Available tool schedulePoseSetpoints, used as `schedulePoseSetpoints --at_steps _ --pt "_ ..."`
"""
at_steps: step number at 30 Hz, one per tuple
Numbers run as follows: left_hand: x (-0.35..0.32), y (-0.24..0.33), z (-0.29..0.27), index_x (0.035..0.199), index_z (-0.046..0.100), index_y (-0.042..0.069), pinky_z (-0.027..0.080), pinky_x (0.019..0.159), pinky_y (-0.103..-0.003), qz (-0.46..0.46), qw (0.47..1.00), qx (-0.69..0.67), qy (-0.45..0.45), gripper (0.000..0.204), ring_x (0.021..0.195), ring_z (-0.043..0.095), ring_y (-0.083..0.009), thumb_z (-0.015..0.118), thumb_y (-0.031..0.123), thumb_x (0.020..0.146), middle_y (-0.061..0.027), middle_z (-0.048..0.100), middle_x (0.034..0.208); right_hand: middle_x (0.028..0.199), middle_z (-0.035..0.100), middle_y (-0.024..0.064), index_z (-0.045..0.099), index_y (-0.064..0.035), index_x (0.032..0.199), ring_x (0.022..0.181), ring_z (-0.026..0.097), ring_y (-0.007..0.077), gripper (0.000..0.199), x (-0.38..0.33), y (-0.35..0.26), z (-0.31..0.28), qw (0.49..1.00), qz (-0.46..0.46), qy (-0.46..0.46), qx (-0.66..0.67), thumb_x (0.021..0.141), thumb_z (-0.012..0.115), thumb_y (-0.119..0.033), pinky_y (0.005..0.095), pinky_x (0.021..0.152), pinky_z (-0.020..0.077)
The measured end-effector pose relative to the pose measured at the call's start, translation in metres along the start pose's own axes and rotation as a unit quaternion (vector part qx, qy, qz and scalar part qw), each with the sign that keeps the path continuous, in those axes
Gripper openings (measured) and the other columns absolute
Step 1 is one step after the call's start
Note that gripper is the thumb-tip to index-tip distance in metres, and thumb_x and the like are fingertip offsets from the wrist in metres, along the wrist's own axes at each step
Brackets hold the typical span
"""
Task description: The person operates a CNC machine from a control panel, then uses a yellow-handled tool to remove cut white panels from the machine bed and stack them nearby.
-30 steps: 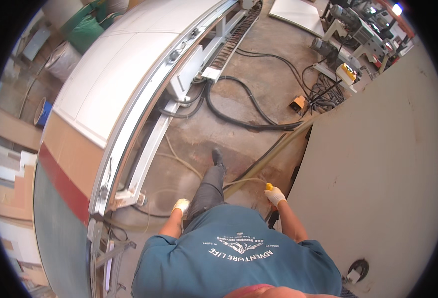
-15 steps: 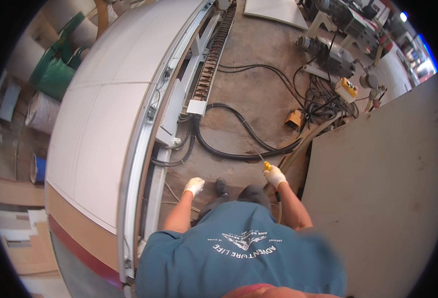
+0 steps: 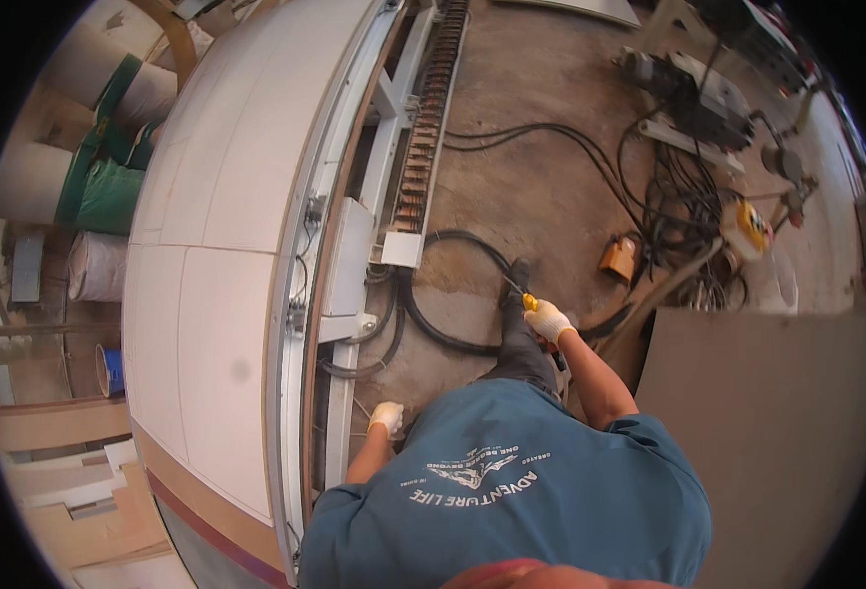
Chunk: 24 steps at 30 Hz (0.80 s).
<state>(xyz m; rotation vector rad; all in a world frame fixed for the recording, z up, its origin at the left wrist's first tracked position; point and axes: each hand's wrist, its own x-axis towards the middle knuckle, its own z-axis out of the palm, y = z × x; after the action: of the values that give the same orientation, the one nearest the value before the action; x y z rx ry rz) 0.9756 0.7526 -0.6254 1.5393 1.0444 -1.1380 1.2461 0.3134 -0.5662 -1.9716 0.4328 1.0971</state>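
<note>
While the person stands over the dusty floor point(image 3: 541, 187), the gloved right hand point(image 3: 550, 320) is clenched around a screwdriver point(image 3: 523, 297) with a yellow handle and a thin dark shaft pointing toward the black cables point(image 3: 453, 339). The gloved left hand point(image 3: 387, 416) hangs loosely curled, holding nothing, beside the white machine frame point(image 3: 340, 285).
</note>
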Motion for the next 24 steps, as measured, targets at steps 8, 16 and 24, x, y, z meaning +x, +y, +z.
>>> schedulePoseSetpoints --at_steps 8,16,24 --pt "-0.017 0.229 0.012 0.089 0.064 0.016 0.043 0.049 -0.029 0.106 0.989 -0.068 0.072 0.015 0.061 0.058 -0.0111 0.063 0.026 0.101 0.0028 0.060 0.074 0.089 0.073 0.0157 0.067 -0.0025 0.120 0.065 0.072 0.0280 0.034 0.108 -0.133 -0.145 0.991 -0.028 0.030 -0.127 0.097 0.066 -0.028 0.0434 0.057 0.0556" --pt "-0.019 0.414 0.005 0.122 0.071 0.006 0.055 0.071 -0.029 0.221 0.956 -0.153 0.120 0.030 0.082 0.069 -0.0130 0.064 0.027 0.103 -0.0042 0.072 0.099 0.066 0.063 0.0081 0.067 -0.0062 0.099 0.049 0.058 0.0201 0.025 0.139 -0.171 -0.234 0.985 0.038 -0.089 -0.144 0.103 0.061 -0.030 0.0358 0.046 0.0443" --pt "0.045 0.364 0.013 0.099 0.074 0.009 0.048 0.053 -0.035 -0.009 0.982 -0.143 0.123 0.021 0.065 0.064 -0.0175 0.068 0.029 0.097 -0.0049 0.069 0.080 0.068 0.068 0.0071 0.071 -0.0072 0.091 0.052 0.062 0.0194 0.029 0.144 -0.116 -0.289 0.960 0.145 -0.168 -0.172 0.100 0.066 -0.035 0.0363 0.047 0.0452"
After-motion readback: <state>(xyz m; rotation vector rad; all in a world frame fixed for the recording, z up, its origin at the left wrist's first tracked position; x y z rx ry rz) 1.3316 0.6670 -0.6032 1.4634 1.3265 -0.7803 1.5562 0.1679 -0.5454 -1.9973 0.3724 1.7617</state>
